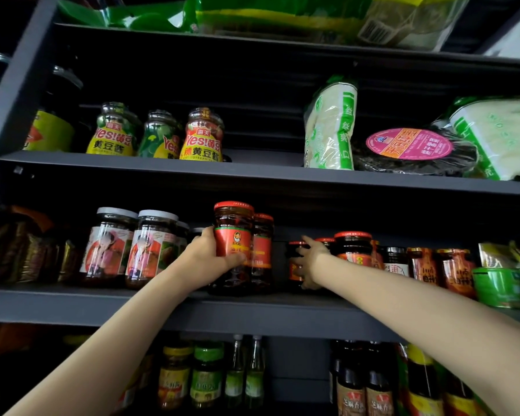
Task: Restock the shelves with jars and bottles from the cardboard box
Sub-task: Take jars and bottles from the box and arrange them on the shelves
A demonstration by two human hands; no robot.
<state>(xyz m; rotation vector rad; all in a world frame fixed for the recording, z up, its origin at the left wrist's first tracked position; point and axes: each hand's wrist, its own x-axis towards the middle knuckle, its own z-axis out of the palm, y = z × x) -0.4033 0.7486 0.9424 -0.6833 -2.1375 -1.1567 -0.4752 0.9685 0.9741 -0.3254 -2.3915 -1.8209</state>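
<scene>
Both bare forearms reach up from below to the middle shelf (252, 310). The left hand (206, 259) grips a tall red-lidded chili jar (233, 235), thumb across the label and fingers curled behind it; the jar stands upright at the shelf's front edge, touching a matching jar (263, 241) just right of it. The right hand (311, 262) curls around a small red-lidded jar (296, 259) set farther back, with more red-lidded jars (353, 247) just right of that hand. Left of the left hand stand two white-lidded jars (132, 244). Above both hands, on the next shelf, sit yellow-labelled sauce jars (201, 136) and green noodle packets (330, 127)
</scene>
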